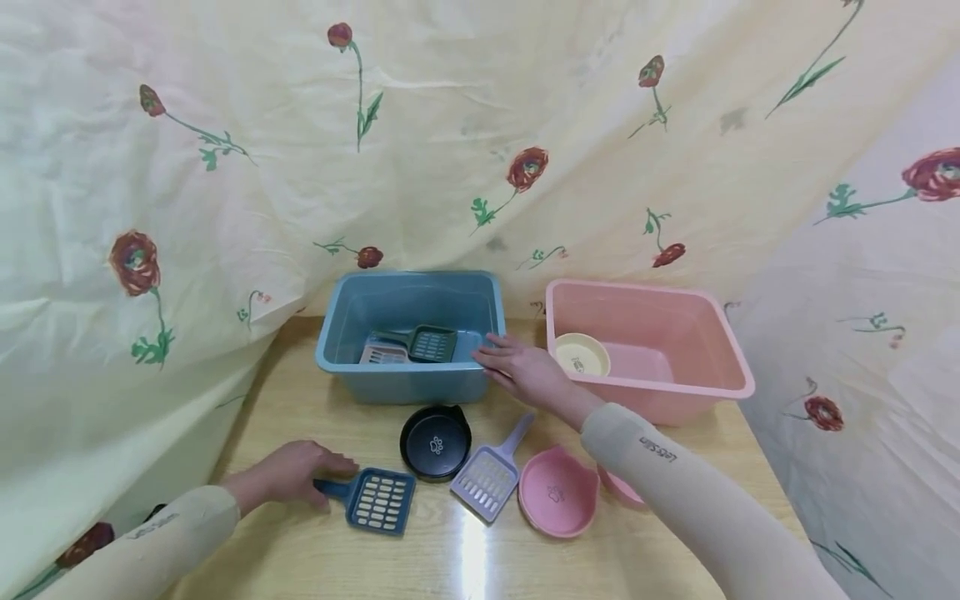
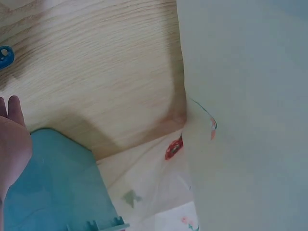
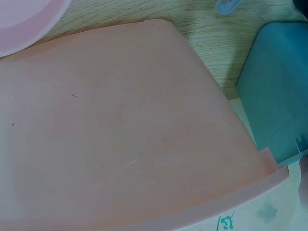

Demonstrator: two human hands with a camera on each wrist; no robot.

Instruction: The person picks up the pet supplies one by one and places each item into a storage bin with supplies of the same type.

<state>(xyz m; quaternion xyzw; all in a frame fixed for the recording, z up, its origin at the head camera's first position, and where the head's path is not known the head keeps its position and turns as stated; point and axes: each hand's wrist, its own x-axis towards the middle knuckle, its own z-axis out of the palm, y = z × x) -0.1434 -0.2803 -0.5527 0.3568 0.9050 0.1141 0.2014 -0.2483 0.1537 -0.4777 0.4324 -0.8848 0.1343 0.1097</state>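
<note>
My left hand (image 1: pixel 307 472) is at the handle end of a dark blue litter scoop (image 1: pixel 381 500), its fingers extended above the handle. In the left wrist view, two straight fingers (image 2: pixel 15 110) show a little apart from the scoop's handle tip (image 2: pixel 6 57). With its fingers stretched over the front right rim, my right hand (image 1: pixel 528 372) is at the blue bin (image 1: pixel 412 387). Inside that bin lie a dark green litter scoop (image 1: pixel 432 343) and a pale pinkish scoop (image 1: pixel 384 355). Only a bit of the right hand (image 3: pixel 303 183) shows in the right wrist view.
A pink bin (image 1: pixel 675 333) holding a cream bowl (image 1: pixel 582 356) stands at the right. In front lie a black bowl (image 1: pixel 435 446), a lavender litter scoop (image 1: pixel 489 479) and a pink bowl (image 1: pixel 558 496). Another pink bowl (image 1: pixel 621 490) is partly hidden under my right forearm. Flowered cloth hangs behind.
</note>
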